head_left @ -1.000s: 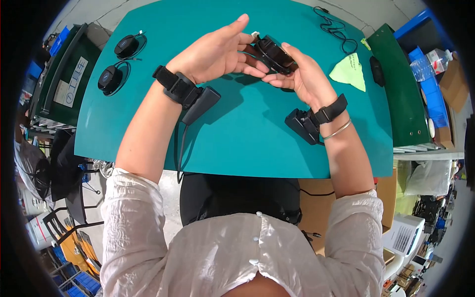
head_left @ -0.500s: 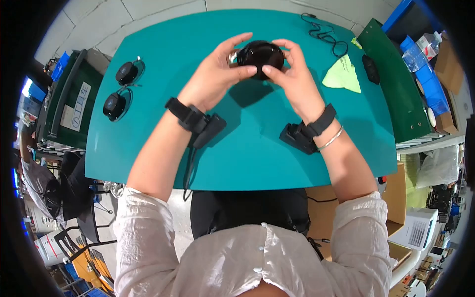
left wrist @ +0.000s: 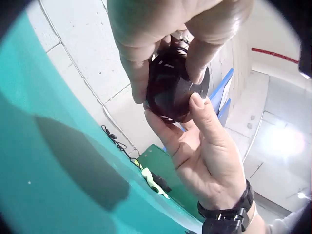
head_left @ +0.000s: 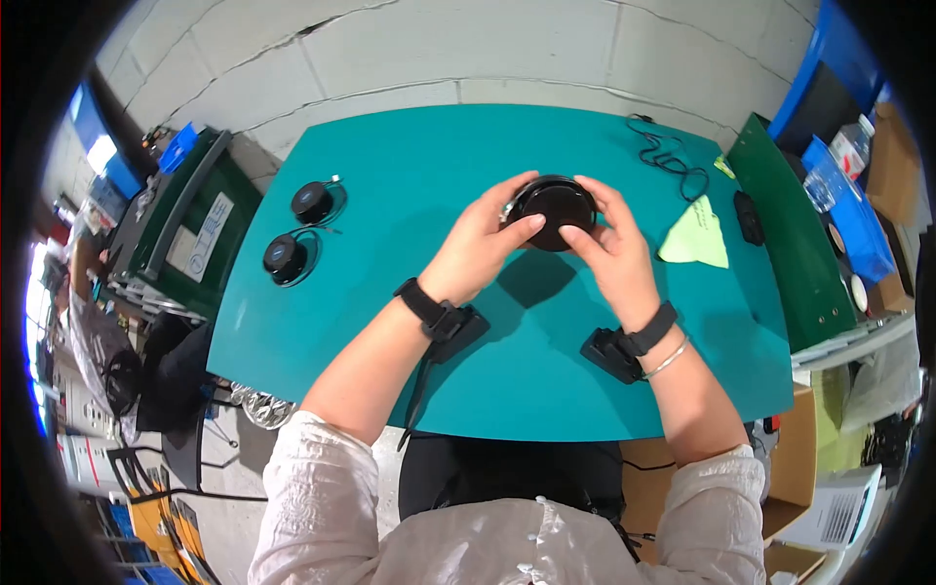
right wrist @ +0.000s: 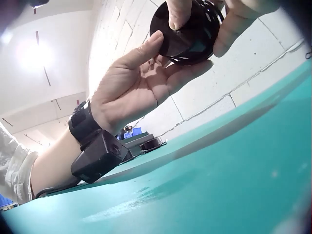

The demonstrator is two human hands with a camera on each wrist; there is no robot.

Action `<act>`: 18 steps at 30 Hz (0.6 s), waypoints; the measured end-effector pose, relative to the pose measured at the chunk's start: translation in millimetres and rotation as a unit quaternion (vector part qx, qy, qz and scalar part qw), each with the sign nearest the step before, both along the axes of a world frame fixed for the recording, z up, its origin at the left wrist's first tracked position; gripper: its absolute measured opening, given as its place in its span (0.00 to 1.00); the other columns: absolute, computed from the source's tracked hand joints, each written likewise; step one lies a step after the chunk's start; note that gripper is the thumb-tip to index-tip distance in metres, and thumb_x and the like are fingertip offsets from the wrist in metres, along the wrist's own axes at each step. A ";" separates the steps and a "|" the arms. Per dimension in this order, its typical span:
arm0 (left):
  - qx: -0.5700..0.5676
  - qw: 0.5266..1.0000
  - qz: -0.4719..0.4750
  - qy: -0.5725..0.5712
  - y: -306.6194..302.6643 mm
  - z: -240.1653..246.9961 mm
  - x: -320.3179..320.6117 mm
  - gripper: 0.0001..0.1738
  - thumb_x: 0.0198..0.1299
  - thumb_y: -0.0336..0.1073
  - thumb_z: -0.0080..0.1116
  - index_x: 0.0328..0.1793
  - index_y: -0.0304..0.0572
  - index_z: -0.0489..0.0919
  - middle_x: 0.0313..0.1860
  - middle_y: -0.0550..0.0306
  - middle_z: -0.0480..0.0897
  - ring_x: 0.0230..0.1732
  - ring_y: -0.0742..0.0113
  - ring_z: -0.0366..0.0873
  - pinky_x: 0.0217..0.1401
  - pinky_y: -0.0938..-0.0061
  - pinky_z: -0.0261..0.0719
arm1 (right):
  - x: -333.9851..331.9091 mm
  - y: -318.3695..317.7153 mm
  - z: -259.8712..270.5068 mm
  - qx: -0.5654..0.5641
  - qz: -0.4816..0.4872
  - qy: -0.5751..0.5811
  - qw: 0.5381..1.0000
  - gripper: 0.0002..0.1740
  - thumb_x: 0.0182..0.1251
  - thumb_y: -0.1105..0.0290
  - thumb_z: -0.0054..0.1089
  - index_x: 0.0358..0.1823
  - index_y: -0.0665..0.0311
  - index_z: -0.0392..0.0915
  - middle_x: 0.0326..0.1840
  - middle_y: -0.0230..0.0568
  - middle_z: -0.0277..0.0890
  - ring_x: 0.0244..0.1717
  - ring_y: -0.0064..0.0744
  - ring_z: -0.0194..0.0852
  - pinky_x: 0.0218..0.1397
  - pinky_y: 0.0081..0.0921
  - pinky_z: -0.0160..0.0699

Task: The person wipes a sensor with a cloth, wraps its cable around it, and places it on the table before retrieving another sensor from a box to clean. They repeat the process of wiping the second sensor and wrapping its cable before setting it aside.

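Observation:
Above the table, both hands hold a black, round, puck-shaped device (head_left: 558,207) with its glossy flat face turned toward me. My left hand (head_left: 476,246) grips its left side, thumb pressed on the face and fingers behind the edge. On the other side, my right hand (head_left: 622,258) holds it the same way, its thumb near the left one. The right wrist view shows a dark cable (right wrist: 210,12) wound round the device's side. In the left wrist view, the device (left wrist: 168,90) sits between the fingers of both hands.
Two similar black round devices, one farther back (head_left: 312,202) and one nearer (head_left: 285,257), lie at the table's left with their cables. Toward the right are a pale green cloth (head_left: 696,236), a loose black cable (head_left: 673,161) and a small black object (head_left: 748,217). A brick wall (head_left: 468,54) stands behind.
The device was tilted on edge between spread fingers; it has been turned so its flat face points toward me, with both thumbs on it. The head view has tilted up.

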State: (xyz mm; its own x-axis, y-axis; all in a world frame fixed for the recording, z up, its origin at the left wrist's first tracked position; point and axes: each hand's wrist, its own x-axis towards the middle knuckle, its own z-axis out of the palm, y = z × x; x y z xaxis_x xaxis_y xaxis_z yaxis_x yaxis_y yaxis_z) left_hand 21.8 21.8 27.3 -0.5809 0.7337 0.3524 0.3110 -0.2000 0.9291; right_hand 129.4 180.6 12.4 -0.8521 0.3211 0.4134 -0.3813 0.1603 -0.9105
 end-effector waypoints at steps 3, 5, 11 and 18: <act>0.006 0.958 -0.050 -0.283 -8.4 6.2 -7.3 0.22 0.74 0.35 0.45 0.68 0.26 0.66 0.61 0.43 0.74 0.57 0.54 0.78 0.55 0.54 0.83 | -3.0 2.9 -5.9 -0.077 0.047 -0.086 0.992 0.32 0.74 0.66 0.56 0.76 0.60 0.57 0.65 0.50 0.68 0.46 0.34 0.83 0.50 0.28 0.86; 0.025 0.942 -0.013 -0.334 -18.2 -1.5 -27.8 0.21 0.74 0.34 0.45 0.66 0.26 0.67 0.60 0.42 0.75 0.56 0.53 0.78 0.54 0.53 0.83 | -1.5 2.5 -6.8 -0.085 0.050 -0.105 0.990 0.31 0.75 0.66 0.55 0.76 0.60 0.58 0.65 0.51 0.68 0.47 0.36 0.84 0.49 0.28 0.86; 0.035 0.919 0.159 -0.360 -76.5 -2.4 -77.4 0.17 0.73 0.33 0.48 0.58 0.25 0.70 0.54 0.42 0.76 0.52 0.51 0.77 0.47 0.52 0.83 | -0.9 4.6 -5.1 0.019 0.012 -0.111 0.994 0.29 0.72 0.75 0.53 0.74 0.64 0.59 0.65 0.52 0.70 0.45 0.37 0.86 0.47 0.25 0.86; -0.058 0.913 0.333 -0.228 -210.4 11.1 -102.1 0.22 0.71 0.39 0.51 0.63 0.28 0.71 0.52 0.45 0.80 0.47 0.56 0.81 0.40 0.61 0.82 | 1.3 -1.0 -2.1 0.056 0.028 -0.113 0.992 0.27 0.72 0.76 0.52 0.71 0.65 0.62 0.63 0.51 0.72 0.44 0.35 0.86 0.45 0.25 0.86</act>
State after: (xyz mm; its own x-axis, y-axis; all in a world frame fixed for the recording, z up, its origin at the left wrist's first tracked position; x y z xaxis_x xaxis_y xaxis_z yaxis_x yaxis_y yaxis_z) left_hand -80.2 -188.6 38.4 -0.9790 0.1801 -0.0957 -0.0974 -0.0006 0.9952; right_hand 130.7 179.6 10.3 -0.9420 0.2337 0.2410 -0.1811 0.2506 -0.9510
